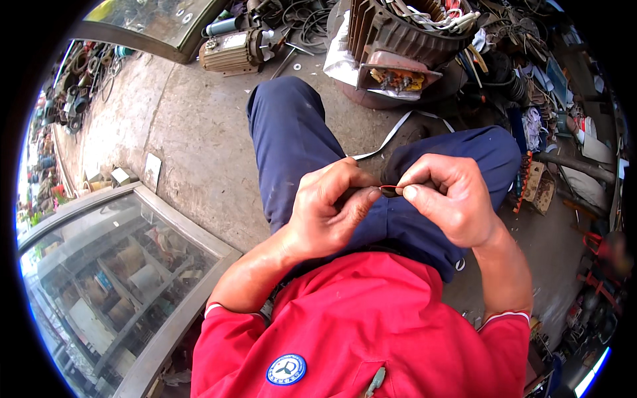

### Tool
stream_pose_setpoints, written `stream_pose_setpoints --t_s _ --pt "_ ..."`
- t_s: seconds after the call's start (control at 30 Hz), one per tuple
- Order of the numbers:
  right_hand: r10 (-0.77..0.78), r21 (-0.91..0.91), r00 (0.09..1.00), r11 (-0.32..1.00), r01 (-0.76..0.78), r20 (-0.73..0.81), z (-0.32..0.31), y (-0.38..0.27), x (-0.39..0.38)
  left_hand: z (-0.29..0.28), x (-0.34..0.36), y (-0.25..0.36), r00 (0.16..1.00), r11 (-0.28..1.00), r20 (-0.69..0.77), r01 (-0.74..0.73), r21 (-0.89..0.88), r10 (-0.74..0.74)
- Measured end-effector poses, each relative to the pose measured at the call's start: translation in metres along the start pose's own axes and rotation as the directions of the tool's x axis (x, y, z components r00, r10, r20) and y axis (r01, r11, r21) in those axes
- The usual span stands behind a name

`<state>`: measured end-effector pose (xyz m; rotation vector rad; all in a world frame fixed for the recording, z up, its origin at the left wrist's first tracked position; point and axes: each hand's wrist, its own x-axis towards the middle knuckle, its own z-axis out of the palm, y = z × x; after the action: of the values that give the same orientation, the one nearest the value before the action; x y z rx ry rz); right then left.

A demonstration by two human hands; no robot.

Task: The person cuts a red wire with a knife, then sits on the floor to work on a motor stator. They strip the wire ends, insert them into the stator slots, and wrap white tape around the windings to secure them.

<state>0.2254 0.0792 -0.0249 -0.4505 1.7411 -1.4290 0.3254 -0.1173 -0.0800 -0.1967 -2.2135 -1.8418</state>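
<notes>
A short, thin red wire (389, 187) stretches between my two hands over my blue trousers. My left hand (337, 204) pinches one end between thumb and forefinger, its other fingers curled. My right hand (446, 196) pinches the other end the same way, close beside the left. Whatever else may sit between the fingertips is too small to make out. Beyond my knees stands a large finned motor housing (391, 36) with bundled white leads on top and a terminal block (398, 79) on its near side.
A small metal motor (229, 53) lies on the concrete floor (199, 126) at upper left, beside coiled cable. A glass-topped cabinet (225, 255) is at my left, another (169, 46) farther back. A white strap (378, 149) lies by my legs. Piled parts (541, 189) line the right.
</notes>
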Motion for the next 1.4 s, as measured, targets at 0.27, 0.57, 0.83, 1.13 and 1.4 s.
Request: stream_pose_setpoints --t_s 0.27,0.57,0.83,1.13,1.4 --pt "-0.629 -0.648 0.776 0.612 0.453 -0.051 0.032 0.002 -0.004 0.014 0.004 0.004 0.972 0.972 -0.217 -0.036 0.233 0.089" --pt "-0.333 -0.332 0.939 0.898 0.289 -0.084 0.014 0.006 -0.009 -0.011 0.01 0.009 0.985 0.978 0.173 -0.036 0.208 -0.001" --pt "-0.245 -0.437 0.955 0.887 0.152 -0.166 -0.026 0.027 -0.016 -0.033 -0.004 0.01 0.987 0.931 0.159 -0.044 0.362 -0.015" --pt "-0.251 -0.021 0.889 0.964 0.264 -0.382 0.004 0.042 -0.01 -0.002 -0.009 0.011 0.738 0.669 -0.111 0.524 -0.527 -0.666" --pt "-0.439 -0.057 0.787 0.885 0.462 -0.433 0.048 0.049 0.007 0.045 -0.01 0.008 0.842 0.778 -0.125 0.414 -0.473 -0.525"
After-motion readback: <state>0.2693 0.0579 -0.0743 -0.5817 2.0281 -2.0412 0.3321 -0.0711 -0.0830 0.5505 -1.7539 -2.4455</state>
